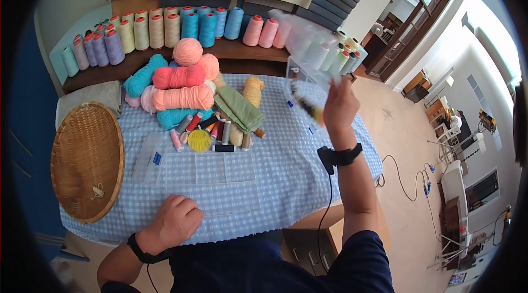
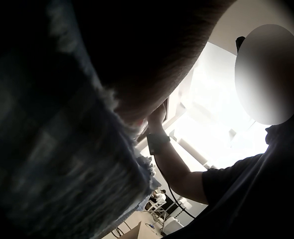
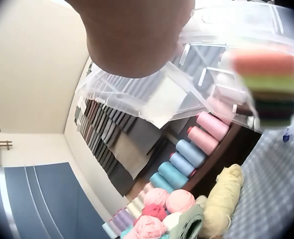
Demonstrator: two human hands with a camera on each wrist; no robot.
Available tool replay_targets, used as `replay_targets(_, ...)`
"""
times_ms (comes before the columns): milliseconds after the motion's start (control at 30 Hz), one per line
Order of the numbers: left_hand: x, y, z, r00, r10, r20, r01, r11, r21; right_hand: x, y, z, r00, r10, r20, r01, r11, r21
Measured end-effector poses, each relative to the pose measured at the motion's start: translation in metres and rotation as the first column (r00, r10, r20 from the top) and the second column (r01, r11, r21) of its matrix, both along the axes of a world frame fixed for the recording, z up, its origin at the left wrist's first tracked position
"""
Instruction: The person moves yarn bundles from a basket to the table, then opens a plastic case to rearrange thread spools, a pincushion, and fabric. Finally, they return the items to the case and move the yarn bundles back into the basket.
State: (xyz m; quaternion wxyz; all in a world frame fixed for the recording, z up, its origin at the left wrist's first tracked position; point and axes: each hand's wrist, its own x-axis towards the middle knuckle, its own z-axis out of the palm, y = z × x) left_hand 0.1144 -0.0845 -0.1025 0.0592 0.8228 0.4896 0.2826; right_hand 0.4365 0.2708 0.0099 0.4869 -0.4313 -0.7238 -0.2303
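Observation:
My right hand [image 1: 341, 107] is raised over the table's right side and grips a clear plastic box [image 1: 301, 76], its lid [image 1: 294, 32] swung up. Beside the hand is a blurred bundle of coloured thread [image 1: 309, 107]; the right wrist view shows the bundle [image 3: 266, 87] with orange, lime and dark bands, and the tilted clear box [image 3: 122, 102]. Whether the bundle is inside the box I cannot tell. My left hand [image 1: 175, 222] rests, fingers loosely curled, at the cloth's near edge beside a clear compartment box [image 1: 212, 199] lying flat. The left wrist view is mostly dark.
Yarn balls [image 1: 181, 77], a folded green cloth [image 1: 239, 107], small spools [image 1: 224, 148] and a yellow round item [image 1: 199, 140] lie mid-table. A wicker basket [image 1: 85, 166] stands left. Thread cones [image 1: 208, 30] line the back shelf. A cable [image 1: 324, 213] hangs from my right wrist.

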Motion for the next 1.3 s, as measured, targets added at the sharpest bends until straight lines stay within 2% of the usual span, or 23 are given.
replay_targets(133, 0.000, -0.001, 0.000, 1.000, 0.002, -0.030, -0.002, 1.000, -0.006, -0.011, 0.004, 0.000, 0.993, 0.070, 0.095, -0.071, 0.997, 0.007)
replay_targets(233, 0.000, -0.002, -0.001, 0.999, 0.005, -0.031, -0.005, 1.000, -0.014, 0.006, 0.009, 0.005, 0.999, 0.028, 0.029, -0.031, 0.992, 0.126)
replay_targets(267, 0.001, -0.001, 0.000, 1.000, 0.002, -0.028, -0.003, 1.000, -0.014, 0.019, 0.015, 0.001, 1.000, -0.013, 0.009, 0.012, 0.993, 0.115)
replay_targets(367, 0.003, 0.001, 0.003, 1.000, -0.006, 0.018, 0.005, 0.999, 0.041, 0.059, 0.019, -0.009, 0.987, -0.133, -0.089, 0.142, 0.984, 0.103)
replay_targets(400, 0.002, 0.001, 0.002, 1.000, -0.007, 0.015, 0.006, 0.999, 0.033, 0.071, 0.016, -0.012, 0.975, -0.141, -0.173, 0.158, 0.984, 0.086)
replay_targets(467, 0.002, 0.001, 0.001, 1.000, -0.011, 0.015, 0.011, 1.000, 0.023, 0.104, 0.015, -0.027, 0.924, -0.045, -0.379, 0.065, 0.997, 0.038)
replay_targets(500, 0.003, 0.000, 0.001, 1.000, -0.006, 0.009, 0.006, 0.999, 0.034, 0.121, 0.016, -0.039, 0.925, -0.049, -0.377, 0.069, 0.997, 0.038)
replay_targets(567, 0.003, 0.001, 0.002, 1.000, -0.013, 0.000, 0.013, 0.999, 0.048, 0.152, 0.022, -0.070, 0.729, -0.011, -0.684, -0.124, 0.981, -0.147)
replay_targets(600, 0.004, 0.001, 0.003, 1.000, -0.009, -0.001, 0.009, 0.999, 0.046, 0.160, 0.024, -0.084, 0.727, -0.017, -0.686, -0.115, 0.982, -0.146)
replay_targets(667, 0.005, 0.000, 0.005, 1.000, -0.004, -0.008, 0.005, 0.999, 0.040, 0.169, 0.030, -0.110, 0.528, -0.027, -0.849, -0.229, 0.958, -0.173)
replay_targets(700, 0.005, 0.000, 0.004, 1.000, -0.008, 0.001, 0.008, 0.999, 0.039, 0.168, 0.035, -0.124, 0.424, 0.013, -0.905, -0.300, 0.945, -0.127)
replay_targets(800, 0.005, -0.001, 0.004, 1.000, -0.004, 0.000, 0.004, 0.999, 0.031, 0.145, 0.027, -0.138, 0.382, -0.027, -0.924, -0.401, 0.896, -0.192)
replay_targets(867, 0.004, 0.000, 0.004, 1.000, 0.000, -0.005, 0.000, 1.000, 0.019, 0.125, 0.022, -0.140, 0.408, -0.050, -0.912, -0.408, 0.883, -0.231)
replay_targets(933, 0.004, -0.002, 0.003, 1.000, 0.023, 0.010, -0.023, 0.999, -0.027, 0.110, 0.014, -0.140, 0.338, -0.071, -0.939, -0.462, 0.856, -0.231)
replay_targets(1067, 0.005, 0.002, 0.006, 0.999, 0.043, 0.002, -0.043, 0.998, -0.053, 0.128, 0.014, -0.157, 0.340, -0.122, -0.932, -0.542, 0.785, -0.301)
replay_targets(1133, 0.010, 0.006, 0.008, 0.999, 0.009, 0.031, -0.008, 0.999, -0.032, 0.143, 0.016, -0.164, 0.421, -0.181, -0.889, -0.516, 0.758, -0.399)
replay_targets(1167, 0.011, 0.009, 0.006, 0.999, 0.001, 0.047, -0.001, 1.000, -0.005, 0.151, 0.018, -0.169, 0.425, -0.191, -0.885, -0.529, 0.741, -0.414)
replay_targets(1267, 0.007, 0.009, 0.002, 0.999, -0.025, 0.023, 0.026, 0.996, -0.083, 0.162, 0.014, -0.171, 0.388, -0.262, -0.884, -0.513, 0.735, -0.443)
replay_targets(1300, 0.007, 0.008, 0.004, 0.999, -0.020, 0.025, 0.022, 0.996, -0.086, 0.165, 0.009, -0.169, 0.432, -0.289, -0.854, -0.417, 0.776, -0.473)
